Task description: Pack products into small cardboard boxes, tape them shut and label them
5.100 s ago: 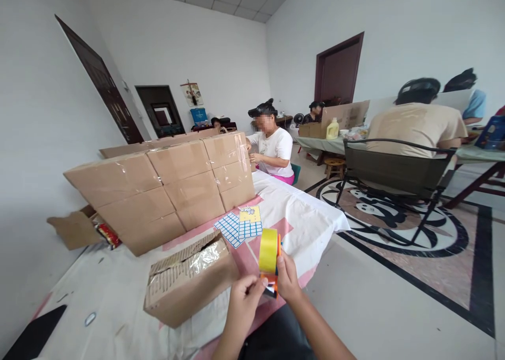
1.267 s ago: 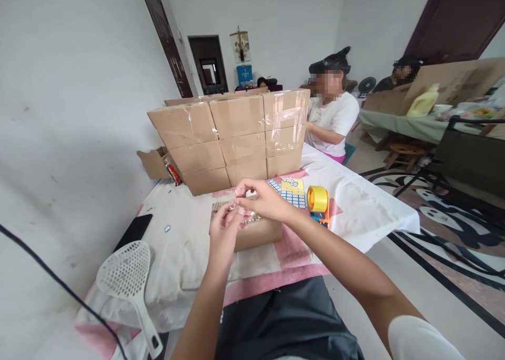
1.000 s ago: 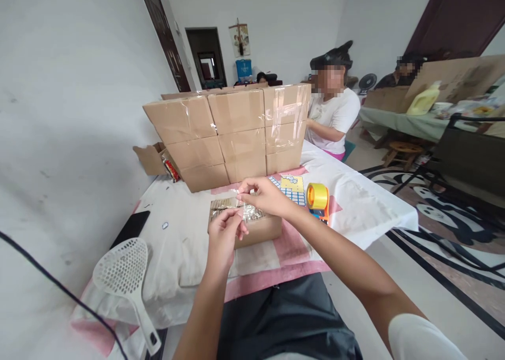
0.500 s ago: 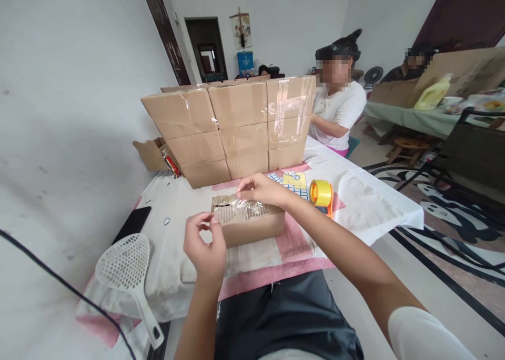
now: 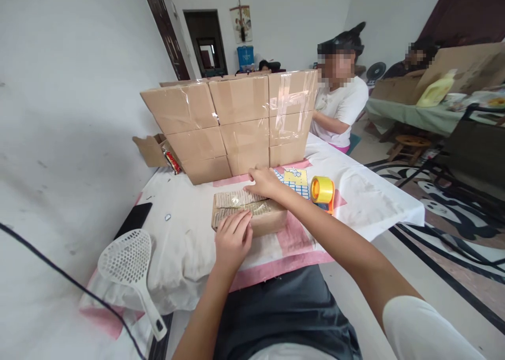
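Observation:
A small cardboard box lies on the cloth in front of me, its top showing ridged cardboard flaps with shiny clear tape over them. The fingers of my left hand lie flat on the near part of that top. Across the far edge rests my right hand, fingers stretched out and touching the box. Neither hand grips anything. To the right of the box stands a yellow roll of tape in an orange dispenser. Part of the box top is hidden under my hands.
Behind the box, taped cardboard boxes form a wall. A white slotted scoop and a black flat object lie at left. A person in a white shirt sits beyond the white-and-pink tablecloth.
My left hand has moved right and onto the box top, its fingers going from a pinch to flat. My right hand has shifted to the far edge. The tape now lies flatter.

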Available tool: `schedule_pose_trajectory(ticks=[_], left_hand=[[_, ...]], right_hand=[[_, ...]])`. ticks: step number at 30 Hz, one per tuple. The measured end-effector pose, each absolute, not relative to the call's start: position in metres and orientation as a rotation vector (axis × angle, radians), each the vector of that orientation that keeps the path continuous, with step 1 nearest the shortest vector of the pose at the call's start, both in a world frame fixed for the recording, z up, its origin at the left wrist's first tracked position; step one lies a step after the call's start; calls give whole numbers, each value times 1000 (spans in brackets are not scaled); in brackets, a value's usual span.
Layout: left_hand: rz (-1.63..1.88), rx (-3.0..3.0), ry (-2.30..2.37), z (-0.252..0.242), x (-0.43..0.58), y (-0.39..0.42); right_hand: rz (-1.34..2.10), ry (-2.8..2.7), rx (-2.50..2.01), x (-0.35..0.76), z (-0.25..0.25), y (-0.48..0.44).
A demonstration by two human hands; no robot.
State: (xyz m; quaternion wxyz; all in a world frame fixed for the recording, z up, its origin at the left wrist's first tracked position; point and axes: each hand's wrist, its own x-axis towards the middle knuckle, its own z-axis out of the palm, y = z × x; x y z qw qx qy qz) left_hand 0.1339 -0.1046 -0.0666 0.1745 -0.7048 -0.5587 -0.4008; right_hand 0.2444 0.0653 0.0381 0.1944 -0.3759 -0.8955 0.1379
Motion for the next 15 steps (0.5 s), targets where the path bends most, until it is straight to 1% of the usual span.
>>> schedule_pose_trajectory(ticks=[3, 9, 11, 15], left_hand=[[-1071, -2024, -1620, -57, 133, -107], [-975, -2109, -1672, -20, 100, -94], [-822, -2249, -1698, -10, 86, -81], [-420, -2592, -1682, -3, 70, -61]], right_hand=[[414, -2516, -1094, 253, 37, 78], [634, -2491, -1094, 291, 24, 83], [719, -2412, -1107, 304, 12, 78], [1058, -2083, -946, 323, -21, 59]])
